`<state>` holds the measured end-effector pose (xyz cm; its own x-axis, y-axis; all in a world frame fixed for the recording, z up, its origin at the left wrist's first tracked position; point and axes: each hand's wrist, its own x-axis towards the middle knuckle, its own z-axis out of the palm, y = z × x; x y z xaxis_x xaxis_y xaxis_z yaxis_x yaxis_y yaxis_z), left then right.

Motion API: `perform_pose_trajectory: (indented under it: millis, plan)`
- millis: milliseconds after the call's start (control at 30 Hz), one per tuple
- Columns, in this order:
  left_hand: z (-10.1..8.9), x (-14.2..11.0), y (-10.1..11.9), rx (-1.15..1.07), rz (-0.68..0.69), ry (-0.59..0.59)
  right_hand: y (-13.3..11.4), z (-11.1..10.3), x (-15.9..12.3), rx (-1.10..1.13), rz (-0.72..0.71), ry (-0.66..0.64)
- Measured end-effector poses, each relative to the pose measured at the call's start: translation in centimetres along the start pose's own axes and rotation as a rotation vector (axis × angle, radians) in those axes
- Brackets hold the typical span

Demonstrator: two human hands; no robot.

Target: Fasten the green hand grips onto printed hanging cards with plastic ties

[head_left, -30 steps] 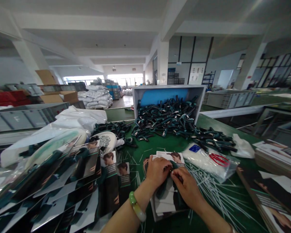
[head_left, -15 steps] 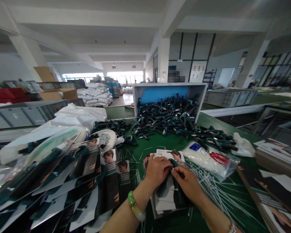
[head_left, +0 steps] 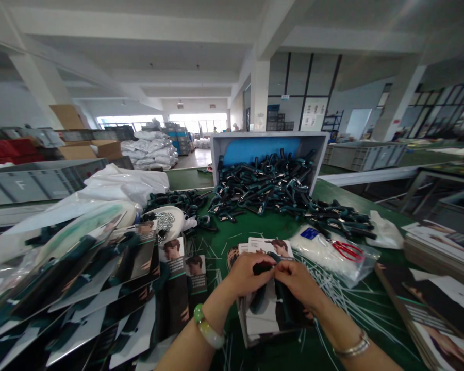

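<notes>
A pair of dark green and black pliers (head_left: 286,304) lies handles toward me on a printed backing card (head_left: 266,315), atop a stack of cards. My left hand (head_left: 251,273) arches over from the left, fingertips and thumb closed at the pliers' head. From the right, my right hand (head_left: 297,281) pinches thumb and finger at the same spot; what sits between those fingertips is too small and covered to make out. White cable ties (head_left: 344,306) lie scattered on the green table right of the stack. Carded pliers (head_left: 129,257) are piled at the left.
A tipped grey bin (head_left: 323,159) spills many pliers (head_left: 263,190) at the back. Right of centre lie a clear bag (head_left: 325,252) and red-handled scissors (head_left: 347,251). More card stacks (head_left: 436,257) stand at far right. A white dish (head_left: 166,221) of small metal parts sits at left.
My left hand has shifted slightly left and its fingers arch more. My right hand has come in closer over the pliers' head, and its wrist bracelet now shows fully. The pliers stay on the card.
</notes>
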<state>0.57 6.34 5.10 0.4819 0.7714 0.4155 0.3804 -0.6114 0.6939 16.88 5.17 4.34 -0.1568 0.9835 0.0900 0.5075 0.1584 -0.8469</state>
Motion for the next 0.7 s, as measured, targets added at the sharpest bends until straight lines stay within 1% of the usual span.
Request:
perform_pose_trajectory:
  millis: [67,133,233,300,367,433,500,567,633,700]
  plan:
    - [0.2,0.0,-0.1,0.029,0.006,0.033,0.2,0.3,-0.2,-0.022,-0.021,0.042]
    - [0.6,0.0,-0.2,0.074,0.019,0.12,0.4,0.7,-0.6,-0.011,-0.061,0.137]
    - [1.3,-0.1,0.0,0.131,0.077,0.292,0.6,1.1,-1.0,0.043,-0.217,0.292]
    - [1.4,-0.2,0.3,0.18,0.101,0.388,0.5,1.2,-1.1,0.055,-0.344,0.328]
    - [1.3,-0.3,0.8,0.231,0.127,0.45,0.3,1.1,-0.7,0.017,-0.443,0.325]
    - [1.0,-0.3,1.4,0.274,0.166,0.47,0.0,1.1,0.0,-0.063,-0.496,0.304]
    - [0.8,-0.4,1.7,0.312,0.216,0.468,-0.3,1.0,1.0,-0.154,-0.498,0.239]
    - [0.8,-0.6,1.9,0.351,0.243,0.476,-0.4,1.1,1.9,-0.223,-0.473,0.135]
    - [0.7,-1.0,1.7,0.38,0.234,0.487,-0.3,1.2,2.6,-0.247,-0.466,0.048]
    - [0.5,-1.6,1.3,0.38,0.189,0.47,-0.1,1.2,2.9,-0.227,-0.503,0.038]
